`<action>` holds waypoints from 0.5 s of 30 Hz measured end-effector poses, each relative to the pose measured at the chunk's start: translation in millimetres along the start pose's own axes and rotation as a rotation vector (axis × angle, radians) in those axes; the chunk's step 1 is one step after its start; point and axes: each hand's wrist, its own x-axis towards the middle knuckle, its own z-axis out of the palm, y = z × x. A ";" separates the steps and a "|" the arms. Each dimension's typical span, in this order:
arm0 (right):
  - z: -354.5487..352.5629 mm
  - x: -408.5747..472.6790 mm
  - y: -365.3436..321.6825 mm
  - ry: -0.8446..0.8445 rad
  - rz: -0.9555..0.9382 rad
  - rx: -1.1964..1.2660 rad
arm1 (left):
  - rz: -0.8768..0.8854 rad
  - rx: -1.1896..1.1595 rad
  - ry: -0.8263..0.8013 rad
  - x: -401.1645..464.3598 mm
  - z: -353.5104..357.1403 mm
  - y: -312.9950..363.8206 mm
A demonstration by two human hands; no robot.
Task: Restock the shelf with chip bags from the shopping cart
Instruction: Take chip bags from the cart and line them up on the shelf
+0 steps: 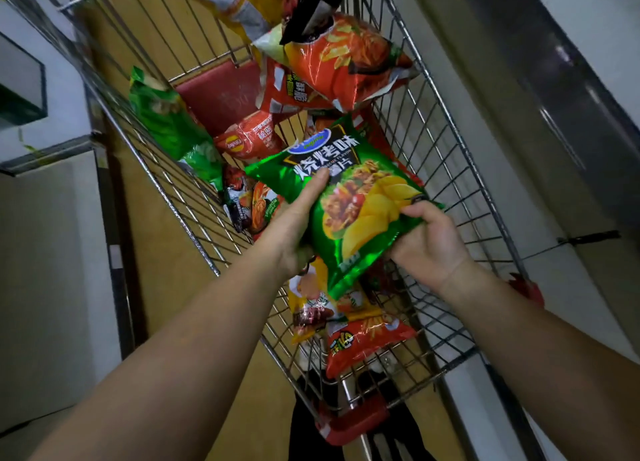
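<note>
Holding a green chip bag (349, 201) over the cart (460, 169), left hand (294, 225) cups its side with thumb on top, right hand (427, 240) pinches the corner. That slick foil could slip back among the bags beneath if the pinch loosens.

**Dim aisle, tan floor**

A tan floor (162, 287) runs through the middle of the view. Along the left edge stands pale shelving (45, 252) with a dark vertical upright (116, 252). At the right, a light wall panel (519, 149) meets a dark, glossy band (568, 90) catching streaks of light. Lighting is low overall.
</note>
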 end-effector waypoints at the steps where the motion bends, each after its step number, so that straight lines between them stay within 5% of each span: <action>1: 2.2 2.2 3.2 -0.003 0.014 -0.050 | 0.016 -0.043 0.027 -0.1 -3.4 3.2; 8: -23.6 19.5 41.9 0.163 0.248 -0.832 | 0.143 0.251 0.352 6.2 -55.5 13.2; 15: -26.7 55.8 98.8 0.273 0.292 -1.049 | 0.095 0.522 0.394 6.5 -68.8 21.7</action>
